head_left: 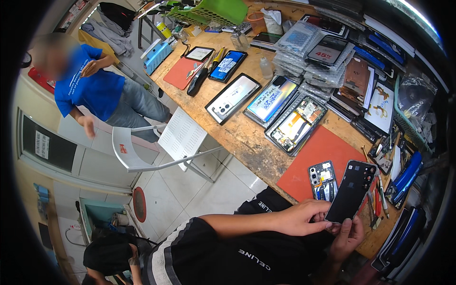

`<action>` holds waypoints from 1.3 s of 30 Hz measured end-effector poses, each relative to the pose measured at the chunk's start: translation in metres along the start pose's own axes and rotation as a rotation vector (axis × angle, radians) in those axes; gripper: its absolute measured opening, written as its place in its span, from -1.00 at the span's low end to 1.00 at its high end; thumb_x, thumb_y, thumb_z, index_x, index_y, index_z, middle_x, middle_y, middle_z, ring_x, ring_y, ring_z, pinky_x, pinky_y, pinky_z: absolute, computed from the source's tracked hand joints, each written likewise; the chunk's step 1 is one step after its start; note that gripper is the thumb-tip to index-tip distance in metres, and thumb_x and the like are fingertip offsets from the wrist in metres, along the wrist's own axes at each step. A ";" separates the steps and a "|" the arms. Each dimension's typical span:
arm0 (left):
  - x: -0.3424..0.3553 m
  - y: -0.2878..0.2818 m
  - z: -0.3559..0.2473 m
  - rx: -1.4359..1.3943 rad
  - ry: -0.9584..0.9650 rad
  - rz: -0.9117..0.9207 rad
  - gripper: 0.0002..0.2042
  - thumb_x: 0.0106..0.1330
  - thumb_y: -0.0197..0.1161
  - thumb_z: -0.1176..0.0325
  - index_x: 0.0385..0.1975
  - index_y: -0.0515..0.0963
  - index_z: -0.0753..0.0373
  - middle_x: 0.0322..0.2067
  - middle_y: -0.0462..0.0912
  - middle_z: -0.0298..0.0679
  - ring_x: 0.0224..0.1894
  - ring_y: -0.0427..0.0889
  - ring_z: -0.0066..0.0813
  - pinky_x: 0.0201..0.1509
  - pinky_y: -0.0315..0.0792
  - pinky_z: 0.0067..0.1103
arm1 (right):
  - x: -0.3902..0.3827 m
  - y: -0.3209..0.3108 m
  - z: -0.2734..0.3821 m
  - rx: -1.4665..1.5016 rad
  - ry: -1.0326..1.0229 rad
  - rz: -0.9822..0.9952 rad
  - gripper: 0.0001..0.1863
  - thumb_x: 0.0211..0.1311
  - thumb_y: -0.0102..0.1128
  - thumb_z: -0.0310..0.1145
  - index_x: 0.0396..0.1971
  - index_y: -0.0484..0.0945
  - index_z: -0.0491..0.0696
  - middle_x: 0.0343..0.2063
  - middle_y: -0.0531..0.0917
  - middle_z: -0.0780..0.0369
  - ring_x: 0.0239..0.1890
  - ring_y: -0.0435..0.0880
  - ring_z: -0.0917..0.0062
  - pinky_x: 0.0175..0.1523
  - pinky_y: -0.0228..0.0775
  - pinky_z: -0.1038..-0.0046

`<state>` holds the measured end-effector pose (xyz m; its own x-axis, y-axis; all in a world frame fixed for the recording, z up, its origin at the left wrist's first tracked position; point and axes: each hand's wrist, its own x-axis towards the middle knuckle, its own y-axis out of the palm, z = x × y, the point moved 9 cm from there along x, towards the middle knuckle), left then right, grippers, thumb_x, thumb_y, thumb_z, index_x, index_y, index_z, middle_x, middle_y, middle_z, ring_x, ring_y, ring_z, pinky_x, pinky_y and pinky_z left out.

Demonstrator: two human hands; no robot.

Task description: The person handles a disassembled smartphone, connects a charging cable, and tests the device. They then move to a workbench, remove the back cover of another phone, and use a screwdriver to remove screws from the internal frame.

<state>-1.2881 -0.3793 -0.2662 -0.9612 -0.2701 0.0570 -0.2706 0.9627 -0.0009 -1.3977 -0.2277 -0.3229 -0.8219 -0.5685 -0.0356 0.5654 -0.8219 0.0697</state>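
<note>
A black phone back cover [350, 194] is held up at the near edge of the red mat [302, 164], its camera end pointing away. The left hand [304, 218] has its fingers curled in at the lower left corner — whether they pinch it firmly is hard to tell — while the right hand [347, 237] grips the bottom edge, thumb on the dark face. Just left of the cover, a phone with bared innards [323, 176] lies on the mat.
</note>
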 end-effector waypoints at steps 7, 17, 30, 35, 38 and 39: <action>0.001 -0.002 0.001 0.071 0.053 -0.065 -0.82 0.41 0.28 0.35 -0.30 0.46 0.31 -0.47 0.44 -0.22 -0.41 0.53 -0.34 -0.32 0.39 -0.41 | -0.001 -0.008 -0.005 0.050 -0.010 -0.024 -0.74 0.52 0.18 -0.37 0.03 0.50 -0.23 -0.42 0.64 0.28 -0.48 0.56 0.69 -0.35 0.39 0.62; 0.001 -0.009 -0.002 -0.045 0.098 -0.158 -0.78 0.44 0.29 0.33 -0.03 0.58 0.28 -0.43 0.62 -0.29 -0.46 0.55 -0.61 -0.35 0.44 -0.65 | -0.003 0.002 0.005 -0.045 0.000 0.047 -0.74 0.53 0.13 -0.36 0.01 0.55 -0.25 -0.42 0.66 0.26 -0.52 0.55 0.70 -0.37 0.40 0.64; -0.002 -0.011 -0.004 0.055 0.082 -0.164 -0.80 0.46 0.29 0.27 -0.15 0.58 0.28 -0.49 0.57 -0.31 -0.51 0.49 -0.61 -0.41 0.36 -0.58 | -0.003 0.018 0.023 -0.027 -0.012 0.129 -0.76 0.53 0.11 -0.36 -0.07 0.60 -0.25 -0.42 0.64 0.28 -0.53 0.53 0.73 -0.41 0.35 0.68; -0.004 -0.012 -0.003 -0.075 0.009 -0.164 -0.82 0.45 0.31 0.33 -0.32 0.55 0.30 -0.41 0.51 -0.30 -0.38 0.47 -0.51 -0.25 0.36 -0.52 | -0.004 0.023 0.029 -0.048 -0.017 0.165 -0.75 0.53 0.11 -0.34 -0.11 0.61 -0.24 -0.43 0.64 0.28 -0.53 0.52 0.73 -0.41 0.32 0.68; -0.004 -0.012 -0.003 -0.094 -0.007 -0.165 -0.81 0.46 0.30 0.34 -0.35 0.53 0.30 -0.41 0.52 -0.29 -0.37 0.47 -0.52 -0.25 0.37 -0.52 | -0.004 0.024 0.031 -0.060 -0.003 0.158 -0.75 0.52 0.12 -0.32 -0.13 0.61 -0.23 -0.45 0.64 0.28 -0.53 0.52 0.73 -0.41 0.31 0.68; -0.004 -0.012 -0.002 -0.088 -0.015 -0.158 -0.81 0.46 0.30 0.34 -0.36 0.53 0.31 -0.41 0.52 -0.29 -0.37 0.47 -0.52 -0.25 0.37 -0.52 | -0.004 0.025 0.032 -0.063 -0.006 0.158 -0.75 0.52 0.12 -0.32 -0.13 0.61 -0.23 -0.46 0.64 0.28 -0.53 0.52 0.73 -0.41 0.31 0.68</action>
<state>-1.2810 -0.3901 -0.2640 -0.9078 -0.4178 0.0350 -0.4133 0.9057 0.0940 -1.3825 -0.2445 -0.2893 -0.7228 -0.6907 -0.0236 0.6906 -0.7231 0.0114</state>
